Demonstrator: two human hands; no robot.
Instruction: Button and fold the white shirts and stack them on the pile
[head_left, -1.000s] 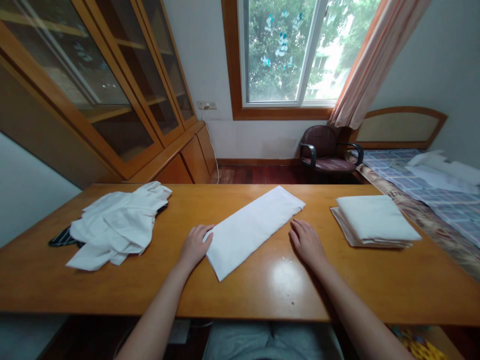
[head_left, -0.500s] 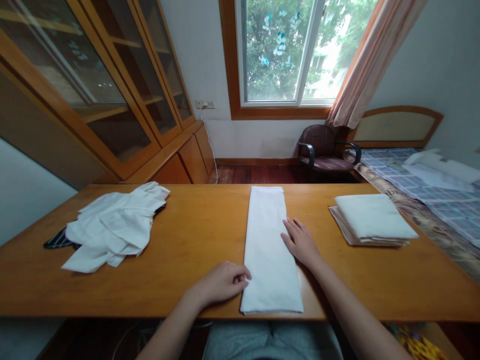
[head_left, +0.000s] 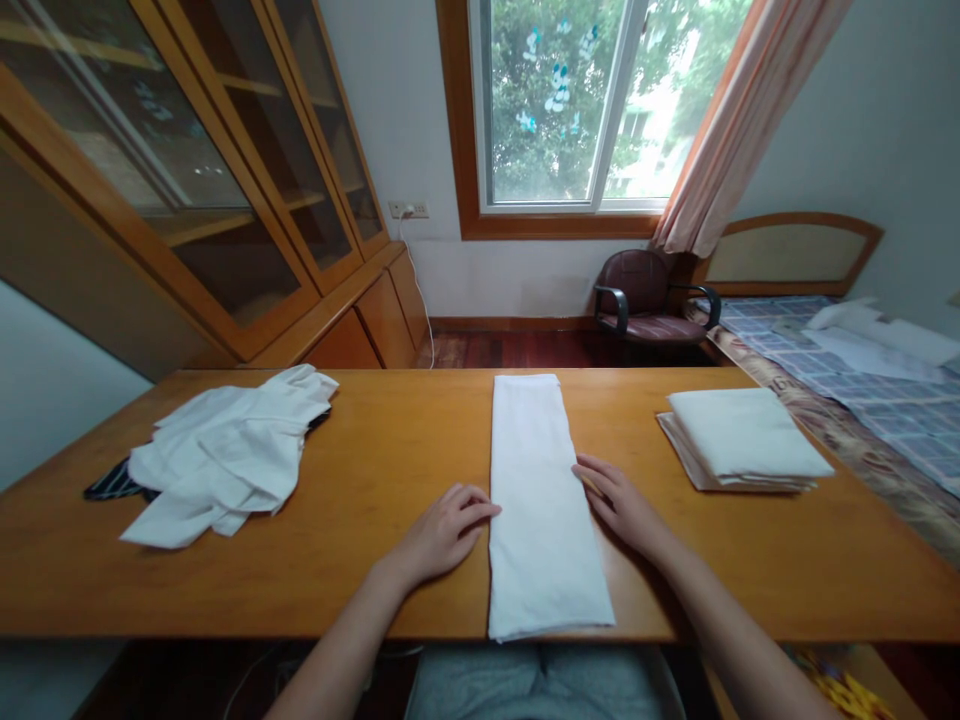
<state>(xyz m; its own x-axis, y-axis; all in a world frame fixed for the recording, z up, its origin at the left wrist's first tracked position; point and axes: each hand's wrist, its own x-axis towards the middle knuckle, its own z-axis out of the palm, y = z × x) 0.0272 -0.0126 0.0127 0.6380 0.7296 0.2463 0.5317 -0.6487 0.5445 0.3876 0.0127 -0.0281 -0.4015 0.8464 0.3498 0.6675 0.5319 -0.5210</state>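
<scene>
A long white cloth (head_left: 544,510), folded into a narrow strip, lies lengthwise across the middle of the table, its near end by the front edge. My left hand (head_left: 448,528) rests on the table at the strip's left side, its fingertips touching that edge with the fingers stretched out. Against the right edge, a little farther up, lies my right hand (head_left: 621,502), fingers extended and slightly bent. Neither hand is closed around the cloth. To the right sits a stack of folded cloths (head_left: 750,435), white on top and greyish beneath.
A crumpled heap of white cloth (head_left: 232,450) lies on the left of the wooden table (head_left: 405,440), with a dark striped piece (head_left: 116,482) under it. Beyond the table stand a glass-door cabinet (head_left: 300,230), an armchair (head_left: 652,300) and a bed (head_left: 862,350).
My left hand has slid forward along the strip's left edge. My right hand has drawn back from the top of the cloth to its right edge. The near end has shifted slightly right.
</scene>
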